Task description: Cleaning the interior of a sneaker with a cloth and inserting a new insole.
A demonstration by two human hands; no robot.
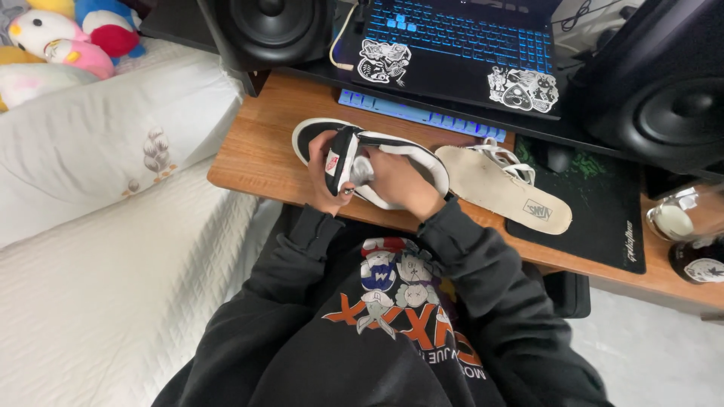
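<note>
L hand (323,175): wrapped round heel of shoe (354,162), gripping it at desk's (256,154) near edge.
R hand (396,181): fingers inside shoe opening, holding it; black sleeve to wrist.
Shoe: black/white sneaker, on its side, toe twd far-left, above near edge.
Insole (501,187): pale, flat on desk just R of shoe, partly on black mat (603,207).
Laces (507,157): white, at insole's far end.
Far edge: laptop (460,45), blue-lit keys; speakers (264,26) both sides.
</note>
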